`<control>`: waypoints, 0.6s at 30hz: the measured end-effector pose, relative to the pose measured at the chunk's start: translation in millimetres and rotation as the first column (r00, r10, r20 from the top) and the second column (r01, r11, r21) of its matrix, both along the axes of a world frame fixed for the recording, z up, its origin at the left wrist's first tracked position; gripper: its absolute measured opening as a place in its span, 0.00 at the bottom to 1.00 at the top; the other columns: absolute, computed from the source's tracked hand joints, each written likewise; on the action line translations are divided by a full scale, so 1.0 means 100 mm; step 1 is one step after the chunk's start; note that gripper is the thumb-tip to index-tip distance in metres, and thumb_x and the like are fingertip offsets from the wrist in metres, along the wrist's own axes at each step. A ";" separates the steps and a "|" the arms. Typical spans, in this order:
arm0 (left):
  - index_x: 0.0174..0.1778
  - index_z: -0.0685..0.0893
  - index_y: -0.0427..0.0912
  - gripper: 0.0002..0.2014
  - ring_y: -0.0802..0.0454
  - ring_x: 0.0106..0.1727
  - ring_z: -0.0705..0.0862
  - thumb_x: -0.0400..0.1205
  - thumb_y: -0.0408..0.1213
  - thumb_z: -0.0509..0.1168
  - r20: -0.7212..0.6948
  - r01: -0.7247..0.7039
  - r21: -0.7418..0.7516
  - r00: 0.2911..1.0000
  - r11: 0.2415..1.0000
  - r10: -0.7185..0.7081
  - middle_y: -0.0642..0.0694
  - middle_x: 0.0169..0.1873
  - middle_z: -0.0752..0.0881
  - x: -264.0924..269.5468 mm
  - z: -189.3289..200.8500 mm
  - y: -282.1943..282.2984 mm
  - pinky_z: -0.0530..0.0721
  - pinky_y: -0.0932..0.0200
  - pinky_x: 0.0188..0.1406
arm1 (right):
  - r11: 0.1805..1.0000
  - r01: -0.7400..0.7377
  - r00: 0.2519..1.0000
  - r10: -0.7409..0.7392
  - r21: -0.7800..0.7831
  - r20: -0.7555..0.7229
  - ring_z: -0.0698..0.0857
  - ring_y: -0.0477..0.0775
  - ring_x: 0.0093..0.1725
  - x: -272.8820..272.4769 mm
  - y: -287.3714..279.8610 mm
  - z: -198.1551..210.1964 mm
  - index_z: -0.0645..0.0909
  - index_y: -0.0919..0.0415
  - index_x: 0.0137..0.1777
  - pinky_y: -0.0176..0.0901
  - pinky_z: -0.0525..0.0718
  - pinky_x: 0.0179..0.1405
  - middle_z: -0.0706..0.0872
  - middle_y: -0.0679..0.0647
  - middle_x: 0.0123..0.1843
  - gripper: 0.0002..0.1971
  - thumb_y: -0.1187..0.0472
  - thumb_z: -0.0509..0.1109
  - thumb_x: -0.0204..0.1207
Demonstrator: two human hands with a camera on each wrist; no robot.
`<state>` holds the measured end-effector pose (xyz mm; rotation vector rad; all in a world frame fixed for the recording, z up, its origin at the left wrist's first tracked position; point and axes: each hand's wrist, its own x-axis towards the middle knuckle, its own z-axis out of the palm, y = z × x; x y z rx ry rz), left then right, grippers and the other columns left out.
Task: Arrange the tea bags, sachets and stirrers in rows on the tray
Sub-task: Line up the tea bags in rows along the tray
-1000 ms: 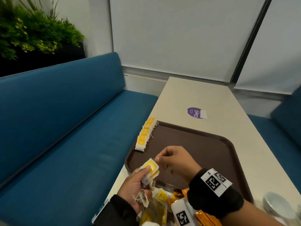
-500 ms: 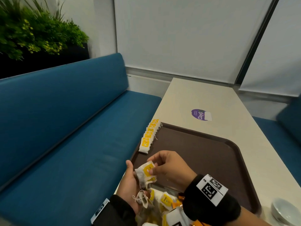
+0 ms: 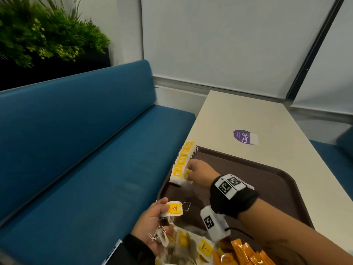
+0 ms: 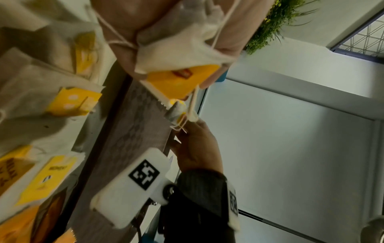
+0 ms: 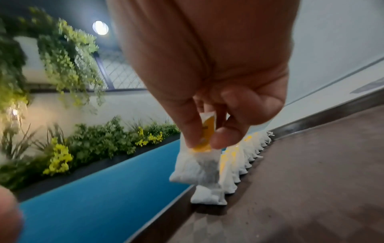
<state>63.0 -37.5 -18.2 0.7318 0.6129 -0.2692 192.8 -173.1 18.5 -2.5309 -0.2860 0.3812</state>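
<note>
Right hand [image 5: 209,102] grip pinching white paper tea bag [image 5: 197,166] by yellow tag just over row's [image 3: 184,159] near end on brown plastic tray [image 3: 248,180]; lower upright against last bag, release gently; left hand [image 3: 152,220] grip holding spare bags [image 3: 172,208].

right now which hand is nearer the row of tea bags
Right. The right hand is at the near end of the row of tea bags, pinching a tea bag. The left hand is nearer the person, gripping other bags.
</note>
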 end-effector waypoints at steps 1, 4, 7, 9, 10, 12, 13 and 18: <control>0.47 0.79 0.37 0.06 0.53 0.11 0.72 0.81 0.25 0.57 0.005 -0.005 -0.004 1.000 1.000 0.005 0.35 0.33 0.78 0.01 -0.01 0.02 0.68 0.70 0.05 | 0.998 -0.029 1.000 0.029 -0.064 -0.010 0.79 0.56 0.60 0.05 0.06 -0.03 0.78 0.60 0.57 0.37 0.71 0.49 0.81 0.57 0.60 0.11 0.67 0.69 0.75; 0.48 0.78 0.37 0.08 0.52 0.13 0.70 0.80 0.23 0.57 0.020 0.003 -0.007 1.000 1.000 -0.003 0.35 0.31 0.78 0.04 -0.02 0.05 0.68 0.69 0.06 | 0.985 -0.065 0.997 0.058 -0.158 -0.050 0.80 0.57 0.63 0.14 0.22 -0.08 0.79 0.63 0.63 0.41 0.77 0.52 0.81 0.59 0.64 0.17 0.68 0.70 0.74; 0.47 0.79 0.38 0.08 0.53 0.12 0.70 0.80 0.23 0.58 0.033 0.009 0.017 0.999 1.000 -0.010 0.34 0.32 0.78 0.05 0.00 0.06 0.68 0.70 0.06 | 0.972 -0.072 0.995 0.054 -0.222 -0.085 0.85 0.60 0.60 0.17 0.35 -0.12 0.79 0.66 0.64 0.45 0.81 0.56 0.83 0.62 0.62 0.17 0.68 0.71 0.75; 0.47 0.78 0.38 0.08 0.53 0.12 0.70 0.80 0.23 0.57 0.038 0.009 0.014 0.999 1.000 -0.010 0.35 0.32 0.77 0.06 0.01 0.08 0.67 0.70 0.05 | 0.956 -0.092 0.992 0.062 -0.279 -0.114 0.86 0.60 0.59 0.20 0.40 -0.14 0.79 0.67 0.63 0.46 0.83 0.59 0.85 0.62 0.61 0.18 0.67 0.73 0.73; 0.48 0.78 0.38 0.08 0.53 0.11 0.69 0.80 0.23 0.57 0.039 0.010 0.015 0.999 1.000 -0.010 0.35 0.33 0.77 0.05 0.01 0.10 0.67 0.70 0.05 | 0.951 -0.094 0.991 0.062 -0.293 -0.118 0.87 0.59 0.57 0.22 0.42 -0.14 0.80 0.66 0.60 0.45 0.84 0.58 0.86 0.62 0.60 0.16 0.67 0.74 0.72; 0.48 0.78 0.38 0.08 0.53 0.12 0.70 0.80 0.23 0.57 0.037 0.001 0.025 0.999 1.000 -0.002 0.34 0.35 0.77 0.05 0.00 0.14 0.67 0.69 0.05 | 0.962 -0.072 0.993 0.044 -0.263 -0.111 0.88 0.54 0.46 0.25 0.42 -0.14 0.79 0.60 0.46 0.32 0.86 0.42 0.86 0.62 0.59 0.07 0.67 0.73 0.72; 0.48 0.79 0.38 0.08 0.53 0.14 0.71 0.80 0.23 0.57 0.036 -0.002 0.031 0.999 1.000 0.001 0.34 0.36 0.77 0.04 -0.01 0.15 0.68 0.69 0.06 | 0.974 -0.048 0.994 0.025 -0.220 -0.108 0.85 0.49 0.37 0.28 0.41 -0.15 0.76 0.57 0.41 0.25 0.82 0.27 0.86 0.62 0.59 0.08 0.68 0.72 0.72; 0.49 0.78 0.38 0.08 0.53 0.15 0.73 0.80 0.23 0.58 0.044 0.006 0.023 0.999 1.000 -0.007 0.34 0.36 0.78 0.02 0.01 0.13 0.68 0.68 0.05 | 0.998 0.024 0.987 -0.032 -0.054 -0.156 0.79 0.45 0.29 0.30 0.36 -0.16 0.79 0.61 0.54 0.24 0.74 0.15 0.84 0.60 0.49 0.13 0.70 0.74 0.70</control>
